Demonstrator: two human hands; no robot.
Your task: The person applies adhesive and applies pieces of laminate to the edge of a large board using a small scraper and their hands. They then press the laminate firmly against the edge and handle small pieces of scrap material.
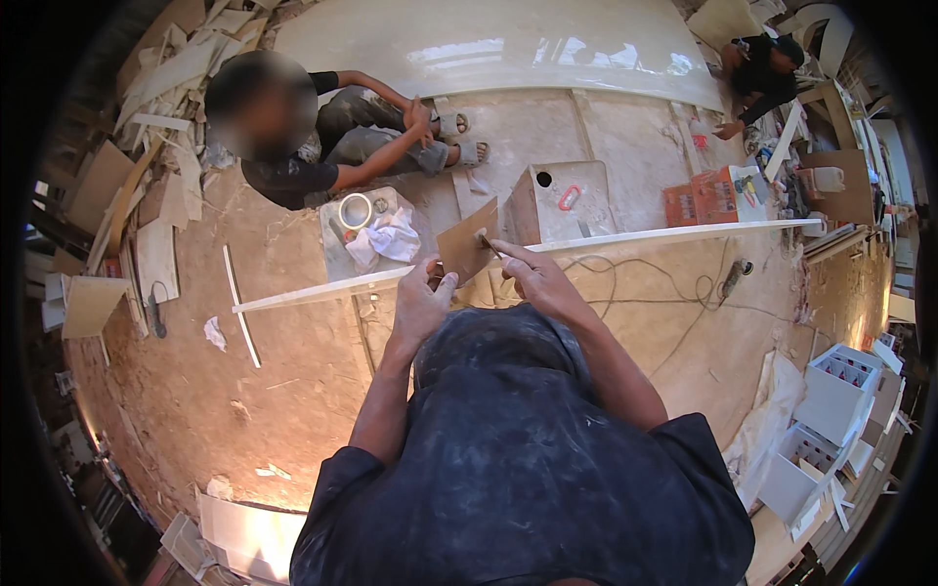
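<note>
Left hand pinches a brown board, right hand grips a slim tool at 3 o'clock; pale dab looks mostly unspread.

"Is there any lettering you can read from where you are?"
"None. I can't make out a single word, label or number."
"Any signs, or a brand?"
"No, I find none legible either."
</note>
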